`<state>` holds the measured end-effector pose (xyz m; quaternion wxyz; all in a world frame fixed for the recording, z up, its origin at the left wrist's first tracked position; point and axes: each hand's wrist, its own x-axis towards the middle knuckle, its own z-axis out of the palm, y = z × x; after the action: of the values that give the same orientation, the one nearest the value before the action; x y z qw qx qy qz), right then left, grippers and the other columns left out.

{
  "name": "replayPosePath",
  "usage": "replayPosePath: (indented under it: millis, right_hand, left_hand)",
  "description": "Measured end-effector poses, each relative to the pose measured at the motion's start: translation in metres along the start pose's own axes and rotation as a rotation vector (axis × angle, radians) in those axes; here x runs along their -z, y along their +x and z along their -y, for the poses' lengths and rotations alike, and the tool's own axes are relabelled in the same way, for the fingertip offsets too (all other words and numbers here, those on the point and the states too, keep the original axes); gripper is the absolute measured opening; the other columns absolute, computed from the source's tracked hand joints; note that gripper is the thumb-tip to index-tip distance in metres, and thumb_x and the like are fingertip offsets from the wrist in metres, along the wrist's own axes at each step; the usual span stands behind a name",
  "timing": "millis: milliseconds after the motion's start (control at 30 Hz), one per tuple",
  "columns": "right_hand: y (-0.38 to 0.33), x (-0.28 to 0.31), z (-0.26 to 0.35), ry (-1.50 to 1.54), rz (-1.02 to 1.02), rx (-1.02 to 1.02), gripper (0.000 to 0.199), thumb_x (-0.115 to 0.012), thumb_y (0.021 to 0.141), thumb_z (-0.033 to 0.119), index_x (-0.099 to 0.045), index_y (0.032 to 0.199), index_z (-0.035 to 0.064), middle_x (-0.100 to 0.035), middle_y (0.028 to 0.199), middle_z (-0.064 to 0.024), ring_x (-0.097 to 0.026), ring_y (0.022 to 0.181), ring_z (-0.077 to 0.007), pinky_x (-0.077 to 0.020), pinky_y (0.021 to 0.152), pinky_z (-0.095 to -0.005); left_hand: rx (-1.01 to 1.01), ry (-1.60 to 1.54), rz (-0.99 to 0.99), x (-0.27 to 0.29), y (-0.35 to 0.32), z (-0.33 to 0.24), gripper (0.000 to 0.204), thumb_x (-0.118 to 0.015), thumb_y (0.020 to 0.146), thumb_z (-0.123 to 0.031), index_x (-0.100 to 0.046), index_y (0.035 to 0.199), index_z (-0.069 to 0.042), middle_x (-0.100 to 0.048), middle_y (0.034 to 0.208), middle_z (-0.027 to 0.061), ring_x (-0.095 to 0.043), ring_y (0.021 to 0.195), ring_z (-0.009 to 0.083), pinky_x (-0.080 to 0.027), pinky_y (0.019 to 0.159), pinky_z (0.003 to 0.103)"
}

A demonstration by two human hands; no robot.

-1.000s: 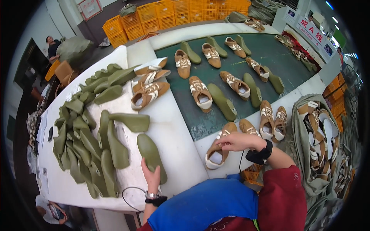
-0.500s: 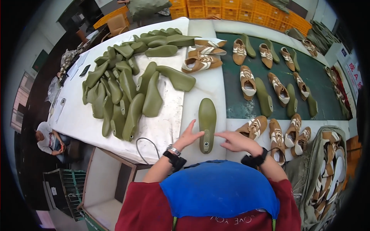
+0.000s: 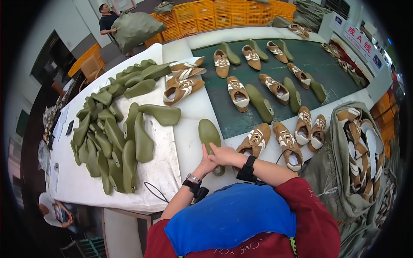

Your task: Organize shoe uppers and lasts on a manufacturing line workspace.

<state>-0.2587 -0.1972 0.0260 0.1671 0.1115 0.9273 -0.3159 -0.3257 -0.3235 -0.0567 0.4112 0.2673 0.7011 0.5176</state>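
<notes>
Right in close now, holding left grip and right grip together over the near end of a green shoe last! Reaching across with the right index finger, touching or nearly touching beside the left thumb. Cannot tell the rest: pinching the last or merely pressing against it, with both undersides hidden. Lying on the white surface, that one, rounded end pointing away, near the dark green panel. Wearing a silver watch on the left wrist, plus 2 black wrist straps.

Over to the left, look at a big heap of lasts! Just beyond, a small stack of brown-and-white shoes. Counting 6 shoes on the panel, each beside a green last. To the right of the hands, 4 more shoes along the near edge, then an open sack packed with more. Spotting a co-worker, far left, clutching a bulging sack near stacked orange crates.
</notes>
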Motion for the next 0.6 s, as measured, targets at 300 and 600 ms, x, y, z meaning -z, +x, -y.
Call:
replayPosePath:
  millis: [300,600]
  right_hand:
    - [0.006,0.025,-0.042,-0.1,-0.057,-0.048,0.079,-0.057,0.076,0.038,-0.025,0.136,-0.0026,-0.063,0.091,-0.0262,-0.062,0.082,-0.0405,-0.0501,0.073,-0.0439]
    - [0.064,0.102,-0.079,0.231,-0.108,-0.343,0.053,-0.052,0.079,0.026,-0.041,0.116,-0.0112,-0.062,0.093,-0.0281,-0.064,0.089,-0.0344,-0.0507,0.077,-0.0402]
  left_hand:
    - [0.247,-0.278,0.206,-0.001,0.006,-0.059,0.095,-0.063,0.08,-0.011,0.005,0.146,-0.013,-0.028,0.142,0.0099,-0.047,0.109,0.0143,-0.044,0.085,0.03]
    - [0.191,-0.116,0.109,0.019,-0.024,-0.01,0.05,-0.062,0.085,-0.017,-0.045,0.129,-0.001,-0.06,0.109,0.0064,-0.056,0.095,0.013,-0.044,0.083,0.023]
